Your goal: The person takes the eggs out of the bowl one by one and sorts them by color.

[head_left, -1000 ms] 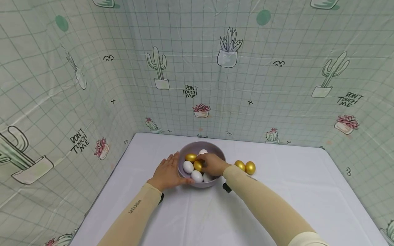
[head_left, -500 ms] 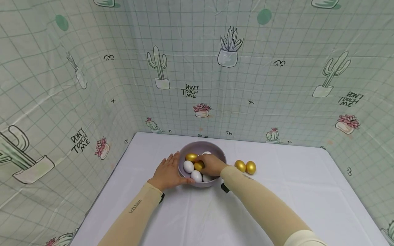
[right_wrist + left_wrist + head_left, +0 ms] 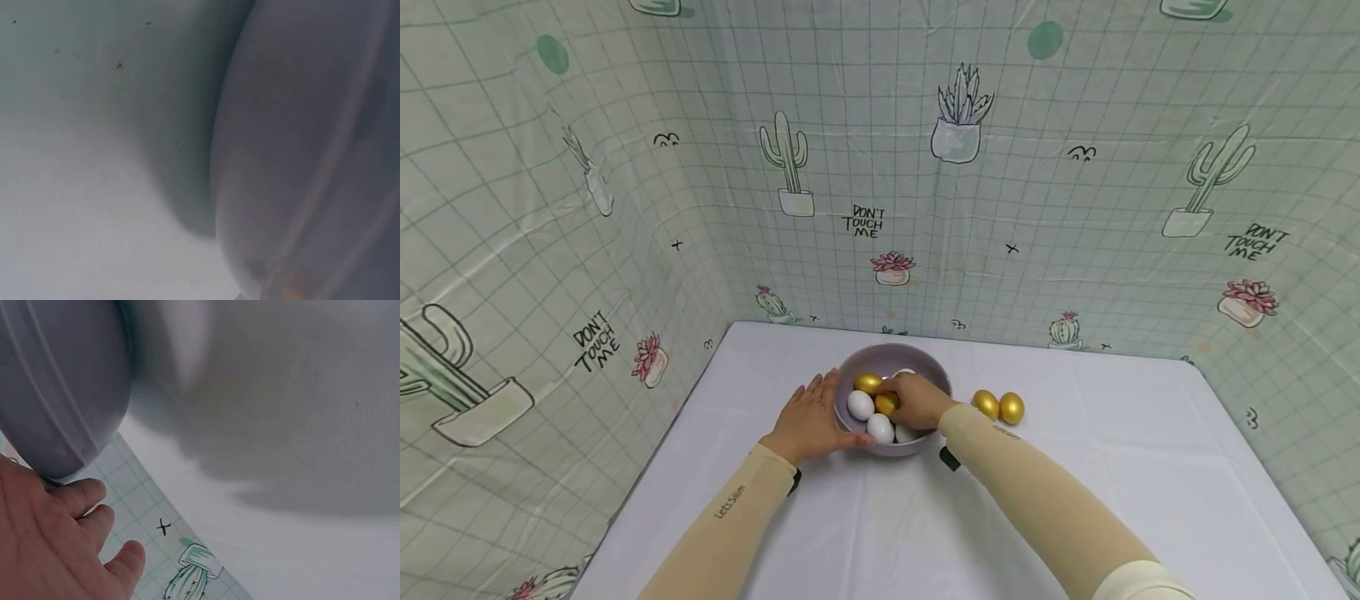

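Note:
A greyish-purple bowl (image 3: 842, 369) holds several white and golden eggs. My left hand (image 3: 811, 421) steadies it from the left, thumb along the front rim and fingers extended by its side; the left wrist view shows those fingers (image 3: 94, 519) beside the outer wall of the bowl (image 3: 69, 381). My right hand (image 3: 919, 402) reaches inside, its curled fingers on a golden egg (image 3: 886, 404) in the middle. Another golden egg (image 3: 867, 382) lies behind it, with a white egg (image 3: 861, 406) to the left and another white egg (image 3: 881, 429) in front. The right hand partly covers the other white eggs.
Two golden eggs, a left one (image 3: 985, 403) and a right one (image 3: 1011, 408), lie side by side on the white-covered table (image 3: 1120, 467), right of the bowl. A patterned cloth backdrop (image 3: 1030, 275) rises behind the table and along its sides.
A white egg at the back of the bowl has shifted to the right and is now partly behind the right hand. Both hands have stayed almost in place.

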The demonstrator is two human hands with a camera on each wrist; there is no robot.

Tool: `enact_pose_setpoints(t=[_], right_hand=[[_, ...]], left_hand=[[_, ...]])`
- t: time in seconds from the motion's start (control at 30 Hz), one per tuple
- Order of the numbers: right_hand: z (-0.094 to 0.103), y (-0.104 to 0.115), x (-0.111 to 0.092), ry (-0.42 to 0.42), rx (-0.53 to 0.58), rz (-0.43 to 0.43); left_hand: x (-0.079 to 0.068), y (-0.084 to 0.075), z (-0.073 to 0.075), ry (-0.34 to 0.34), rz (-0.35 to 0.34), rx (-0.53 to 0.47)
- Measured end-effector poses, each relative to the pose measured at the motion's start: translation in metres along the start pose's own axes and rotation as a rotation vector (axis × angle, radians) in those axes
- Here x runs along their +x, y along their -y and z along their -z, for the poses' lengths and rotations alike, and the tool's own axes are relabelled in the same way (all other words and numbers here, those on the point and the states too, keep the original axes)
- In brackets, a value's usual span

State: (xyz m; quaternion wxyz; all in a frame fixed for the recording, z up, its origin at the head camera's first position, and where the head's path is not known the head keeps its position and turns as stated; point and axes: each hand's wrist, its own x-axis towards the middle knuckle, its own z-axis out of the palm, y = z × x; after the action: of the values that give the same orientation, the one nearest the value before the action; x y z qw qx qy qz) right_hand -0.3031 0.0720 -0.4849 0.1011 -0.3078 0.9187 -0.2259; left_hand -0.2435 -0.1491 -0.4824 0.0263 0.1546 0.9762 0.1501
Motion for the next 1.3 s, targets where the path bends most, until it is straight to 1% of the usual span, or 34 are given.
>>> enact_pose_setpoints(t=[0.1, 0.27, 0.43, 0.53, 0.63, 0.73, 0.83, 0.9, 1.03, 1.13, 1.3], right_hand=[[0.004, 0.000, -0.002, -0.003, 0.001, -0.011], [0.010, -0.003, -0.004, -0.034, -0.006, -0.006], [0.014, -0.006, -0.006, -0.055, 0.017, 0.000], [0.016, -0.009, -0.007, -0.067, 0.027, 0.005], [0.018, -0.012, -0.008, -0.086, 0.043, 0.028], [0.025, -0.013, -0.012, -0.105, 0.089, 0.037], [0.034, -0.012, -0.017, -0.121, 0.131, 0.023], [0.040, -0.012, -0.021, -0.131, 0.142, 0.007], [0.050, -0.014, -0.030, -0.137, 0.200, -0.045], [0.057, -0.018, -0.036, -0.145, 0.217, -0.062], [0.070, -0.024, -0.048, -0.174, 0.195, -0.044]], left_hand=[[0.000, 0.000, 0.000, 0.003, 0.000, 0.006], [0.002, 0.001, -0.002, 0.008, 0.005, 0.021], [0.003, 0.002, -0.003, 0.015, 0.010, 0.028], [0.003, 0.002, -0.003, 0.016, 0.009, 0.025], [0.002, 0.001, -0.002, 0.011, 0.006, 0.025], [0.002, 0.000, -0.002, 0.009, 0.005, 0.029], [0.002, 0.000, -0.002, 0.007, 0.009, 0.028], [0.002, 0.000, -0.001, 0.008, 0.011, 0.022], [0.002, 0.001, -0.001, 0.011, 0.013, 0.016], [0.002, 0.001, -0.001, 0.013, 0.011, 0.014], [0.002, 0.001, -0.001, 0.013, 0.007, 0.007]])
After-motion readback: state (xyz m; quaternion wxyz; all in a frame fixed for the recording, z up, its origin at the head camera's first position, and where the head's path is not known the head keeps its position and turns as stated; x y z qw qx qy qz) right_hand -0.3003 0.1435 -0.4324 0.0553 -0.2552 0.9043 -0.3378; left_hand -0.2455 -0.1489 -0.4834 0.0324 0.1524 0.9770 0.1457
